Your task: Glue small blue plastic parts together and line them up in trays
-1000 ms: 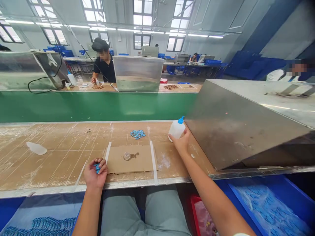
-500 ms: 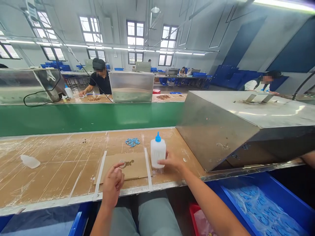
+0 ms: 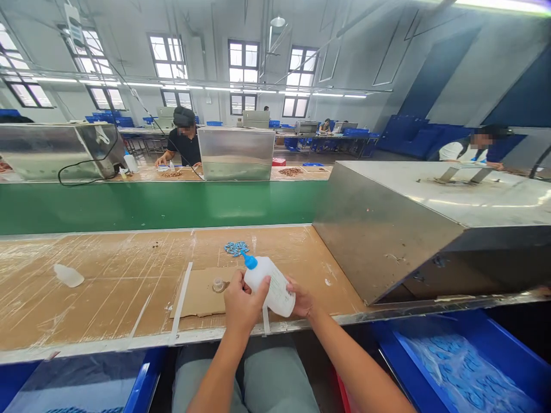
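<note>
A white squeeze bottle (image 3: 272, 287) with a blue nozzle cap is held tilted over the table, its tip pointing up and to the left. My left hand (image 3: 244, 301) grips it near the shoulder, thumb across the front. At the bottle's base, my right hand (image 3: 300, 299) has its fingers closed around the lower end. Beneath and to the left lies a flat cardboard piece (image 3: 200, 292) with a small clear round cap-like thing (image 3: 218, 285) on it. Just behind the nozzle is a pile of small blue parts (image 3: 236, 248).
A translucent bottle (image 3: 69, 275) lies on its side at the left. On the right stands a large metal box (image 3: 387, 241). Blue bins (image 3: 469, 355) with blue parts sit below the table edge. Past the green belt (image 3: 163, 206), a co-worker (image 3: 185, 140) sits at a bench.
The bottle has gone from upright on the table to lifted and tilted left. My left hand has moved right from the cardboard and taken hold of it; my right hand has shifted to its base.
</note>
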A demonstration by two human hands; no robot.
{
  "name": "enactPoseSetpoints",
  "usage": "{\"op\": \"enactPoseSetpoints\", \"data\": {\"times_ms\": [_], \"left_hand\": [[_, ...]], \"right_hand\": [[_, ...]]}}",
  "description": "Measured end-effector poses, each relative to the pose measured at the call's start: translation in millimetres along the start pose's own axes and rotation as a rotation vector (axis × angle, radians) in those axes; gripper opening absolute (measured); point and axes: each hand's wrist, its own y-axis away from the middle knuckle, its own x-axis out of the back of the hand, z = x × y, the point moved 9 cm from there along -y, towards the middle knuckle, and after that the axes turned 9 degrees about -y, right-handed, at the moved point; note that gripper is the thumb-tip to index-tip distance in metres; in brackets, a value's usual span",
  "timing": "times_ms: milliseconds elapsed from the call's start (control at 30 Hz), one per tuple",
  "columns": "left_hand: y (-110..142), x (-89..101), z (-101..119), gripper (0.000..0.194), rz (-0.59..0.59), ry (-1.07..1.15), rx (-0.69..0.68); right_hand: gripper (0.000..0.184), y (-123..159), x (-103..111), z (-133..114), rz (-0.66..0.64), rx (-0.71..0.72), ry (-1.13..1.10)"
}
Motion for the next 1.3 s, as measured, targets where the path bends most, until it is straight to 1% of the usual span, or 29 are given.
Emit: {"op": "enactPoseSetpoints", "data": {"times_ms": [67, 133, 167, 233, 333, 400, 500, 567, 667, 867, 1000, 1067, 1300], "left_hand": [[-0.3, -3.5, -0.2, 0.033, 0.077, 0.053, 0.037], [0.1, -8.9, -2.5, 0.034, 0.132, 0.1, 0.068], [0.9, -11.8, -4.8, 0.036, 0.153, 0.101, 0.087], [3.1, -18.5, -10.8, 0.039, 0.169, 0.075, 0.126], [7.1, -25.9, -22.4, 0.041, 0.158, 0.045, 0.192], [8.8, -28.5, -31.2, 0.043, 0.138, 0.081, 0.237], [9.3, -31.4, -43.0, 0.044, 0.083, 0.153, 0.279], [9.2, -31.8, -48.6, 0.044, 0.052, 0.164, 0.272], [10.0, -33.6, -58.7, 0.043, 0.007, 0.166, 0.258], [13.1, -38.4, -87.1, 0.044, -0.046, 0.312, 0.348], [11.6, -42.1, -94.7, 0.046, -0.09, 0.457, 0.379], [10.4, -43.3, -97.8, 0.047, -0.097, 0.517, 0.394], [8.0, -43.1, -112.2, 0.046, -0.096, 0.509, 0.466]], "right_hand": [[0.055, 7.7, 5.9, 6.7, 0.16, 0.151, -0.215], [0.048, 16.2, 3.9, 15.2, 0.265, 0.287, -0.376], [0.045, 18.9, 1.0, 20.1, 0.302, 0.329, -0.435], [0.043, 19.4, -5.2, 30.1, 0.367, 0.355, -0.505], [0.047, 12.3, -10.4, 38.3, 0.451, 0.33, -0.499], [0.051, 7.1, -9.9, 38.1, 0.497, 0.328, -0.469], [0.047, 4.0, -4.3, 37.1, 0.572, 0.352, -0.472], [0.044, 2.3, -2.0, 38.4, 0.594, 0.354, -0.479], [0.042, -2.3, 0.2, 43.5, 0.599, 0.321, -0.477], [0.043, -10.4, 10.6, 46.5, 0.63, 0.332, -0.398], [0.041, -16.1, 14.4, 52.6, 0.656, 0.289, -0.387], [0.043, -18.3, 15.2, 53.9, 0.675, 0.278, -0.367], [0.048, -24.4, 17.4, 48.9, 0.74, 0.292, -0.25]]}}
